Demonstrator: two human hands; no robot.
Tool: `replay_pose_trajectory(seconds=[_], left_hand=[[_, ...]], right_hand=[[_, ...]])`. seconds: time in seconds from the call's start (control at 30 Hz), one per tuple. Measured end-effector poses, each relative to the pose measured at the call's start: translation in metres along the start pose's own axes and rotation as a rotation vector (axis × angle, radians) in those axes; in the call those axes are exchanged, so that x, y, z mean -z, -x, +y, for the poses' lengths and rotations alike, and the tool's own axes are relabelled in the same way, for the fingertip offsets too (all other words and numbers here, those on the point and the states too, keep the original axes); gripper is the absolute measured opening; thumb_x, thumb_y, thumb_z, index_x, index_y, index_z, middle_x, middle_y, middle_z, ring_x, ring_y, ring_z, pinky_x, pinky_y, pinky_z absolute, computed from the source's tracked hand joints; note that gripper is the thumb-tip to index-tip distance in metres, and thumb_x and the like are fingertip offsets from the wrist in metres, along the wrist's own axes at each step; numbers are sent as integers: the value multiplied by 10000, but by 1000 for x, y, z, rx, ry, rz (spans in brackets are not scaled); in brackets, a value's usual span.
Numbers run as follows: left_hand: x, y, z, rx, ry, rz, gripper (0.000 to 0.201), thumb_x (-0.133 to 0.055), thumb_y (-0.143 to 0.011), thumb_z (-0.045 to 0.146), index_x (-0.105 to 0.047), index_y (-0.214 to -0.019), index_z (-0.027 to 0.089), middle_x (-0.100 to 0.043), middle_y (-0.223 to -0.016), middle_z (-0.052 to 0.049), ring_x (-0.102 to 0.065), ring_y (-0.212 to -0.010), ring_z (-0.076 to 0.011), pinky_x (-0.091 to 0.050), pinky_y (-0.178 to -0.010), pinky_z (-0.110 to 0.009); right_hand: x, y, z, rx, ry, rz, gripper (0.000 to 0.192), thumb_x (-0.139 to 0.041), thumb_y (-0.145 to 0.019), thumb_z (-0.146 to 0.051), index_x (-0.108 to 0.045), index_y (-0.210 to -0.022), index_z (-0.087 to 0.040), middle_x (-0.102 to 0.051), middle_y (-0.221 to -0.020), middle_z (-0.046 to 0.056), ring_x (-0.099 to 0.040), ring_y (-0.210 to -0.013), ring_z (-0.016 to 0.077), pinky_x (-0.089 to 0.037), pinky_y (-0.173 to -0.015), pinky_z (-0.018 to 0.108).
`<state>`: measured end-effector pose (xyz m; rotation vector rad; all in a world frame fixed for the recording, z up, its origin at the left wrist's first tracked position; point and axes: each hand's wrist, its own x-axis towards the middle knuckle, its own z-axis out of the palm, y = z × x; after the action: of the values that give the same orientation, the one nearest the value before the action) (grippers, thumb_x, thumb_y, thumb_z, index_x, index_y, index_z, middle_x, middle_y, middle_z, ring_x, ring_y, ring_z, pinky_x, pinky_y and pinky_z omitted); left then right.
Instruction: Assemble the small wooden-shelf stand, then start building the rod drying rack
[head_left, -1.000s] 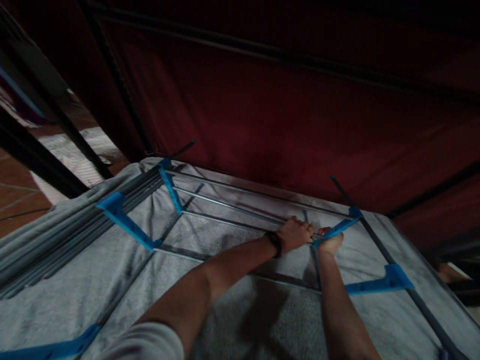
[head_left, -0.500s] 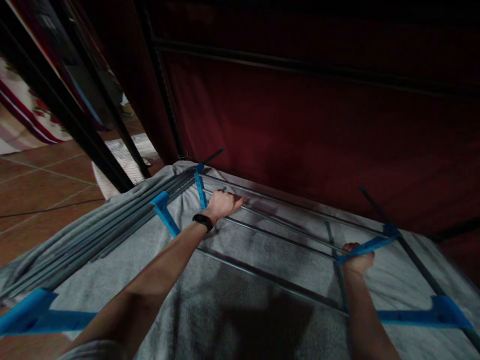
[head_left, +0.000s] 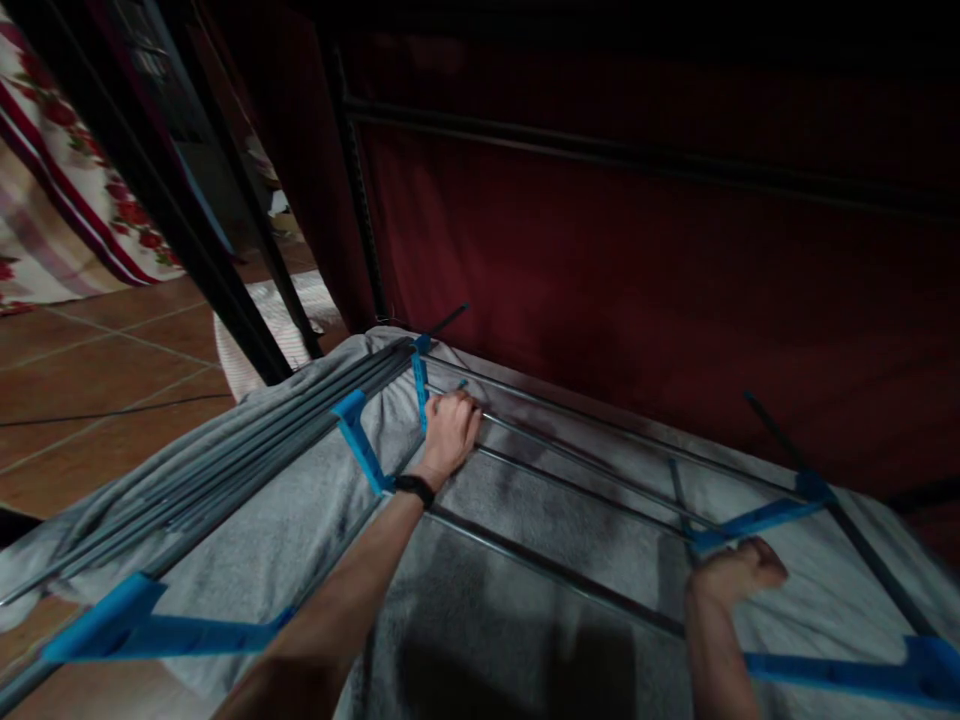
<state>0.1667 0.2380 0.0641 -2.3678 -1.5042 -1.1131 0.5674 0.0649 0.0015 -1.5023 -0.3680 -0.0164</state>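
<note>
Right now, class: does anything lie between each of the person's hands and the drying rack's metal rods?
Nothing visible does. The left hand already rests on a metal rod by the blue connector. The right hand is closed at the blue bracket, touching it. The grey towel lies under the rods, not over them.

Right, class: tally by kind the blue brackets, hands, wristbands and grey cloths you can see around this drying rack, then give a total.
blue plastic brackets: 5
hands: 2, left hand, right hand
black wristband: 1
grey cloth: 1
Total: 9
</note>
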Motion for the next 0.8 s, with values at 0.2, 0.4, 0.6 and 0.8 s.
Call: replay_pose_trajectory(seconds=[0.2, 0.4, 0.6, 0.8], left_hand=[[-11, 22, -55, 641, 228, 411, 367, -516, -833, 216, -438, -1190, 179, -555, -1223, -162, -528, -1166, -275, -432, -988, -466], [-30, -12, -73, 589, 565, 250, 170, -494, -807, 224, -531, -972, 207, -619, -856, -17, -584, -762, -143, -493, -737, -280], [-43, -21, -71, 750, 740, 381, 129, -560, -766, 272, -527, -677, 185, -522, -620, 21, -468, -591, -126, -408, -580, -245], [-40, -22, -73, 752, 808, 382, 201, -562, -738, 250, -488, -560, 190, -485, -558, 17, -403, -547, -122, -353, -531, -249]], right_hand=[[-53, 104, -66, 519, 94, -477, 208, -465, -841, -240, -592, -1005, -239, -560, -1080, 72, -517, -1092, 254, -418, -966, 466], [-187, 188, -147, 828, 112, -1053, 349, -433, -860, -133, -574, -1158, -246, -559, -1205, 94, -508, -1169, 240, -401, -1032, 428], [-270, 254, -178, 1017, 655, -1362, 308, -357, -946, -169, -514, -1211, -163, -613, -1188, 118, -619, -1023, 193, -488, -856, 303], [-291, 266, -179, 1054, 820, -1372, 390, -214, -1024, -399, -503, -1174, -185, -692, -1081, 111, -684, -915, 202, -489, -762, 311]])
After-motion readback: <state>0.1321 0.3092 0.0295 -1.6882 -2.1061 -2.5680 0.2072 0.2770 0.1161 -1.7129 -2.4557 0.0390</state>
